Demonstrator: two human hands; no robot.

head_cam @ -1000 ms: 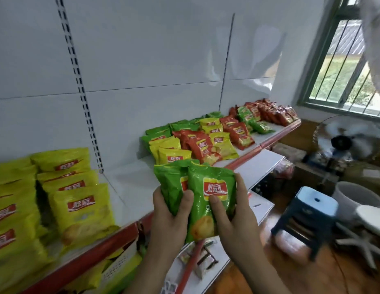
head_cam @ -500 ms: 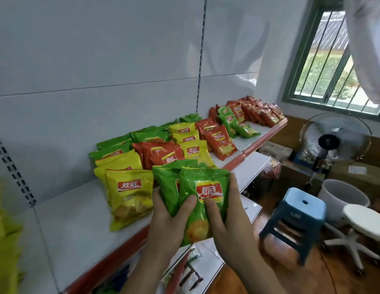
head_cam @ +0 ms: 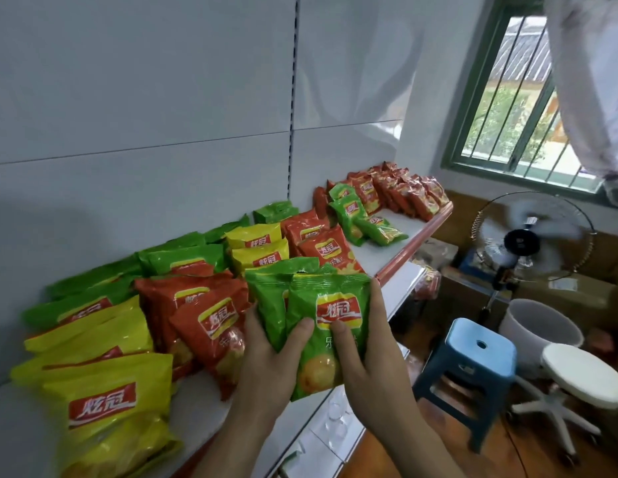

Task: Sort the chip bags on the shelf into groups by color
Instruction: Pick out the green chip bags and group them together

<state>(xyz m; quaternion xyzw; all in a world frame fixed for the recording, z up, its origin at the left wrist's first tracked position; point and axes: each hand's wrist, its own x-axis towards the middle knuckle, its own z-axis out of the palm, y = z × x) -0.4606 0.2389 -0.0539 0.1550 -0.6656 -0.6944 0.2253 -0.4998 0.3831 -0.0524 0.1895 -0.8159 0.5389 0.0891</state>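
A small stack of green chip bags (head_cam: 330,307) is gripped between my left hand (head_cam: 271,365) and my right hand (head_cam: 376,367), in front of the white shelf's (head_cam: 200,396) red front edge. On the shelf, yellow bags (head_cam: 104,401) lie nearest on the left. Red bags (head_cam: 200,315) sit just left of my hands. Green bags (head_cam: 93,288) lean along the back panel. More yellow bags (head_cam: 257,248) and red bags (head_cam: 326,248) lie behind the held stack. Farther right are green bags (head_cam: 356,215) and a row of red bags (head_cam: 404,191) at the shelf's end.
A lower white shelf (head_cam: 402,288) juts out under the top one. On the floor to the right stand a blue plastic stool (head_cam: 473,353), a white round stool (head_cam: 583,376), a white bucket (head_cam: 538,327) and a running fan (head_cam: 528,236). A barred window (head_cam: 521,105) is behind.
My view has swung right along the shelf: the big yellow group has slid out on the left and the mixed bags are closer. Both hands keep hold of the green bags.
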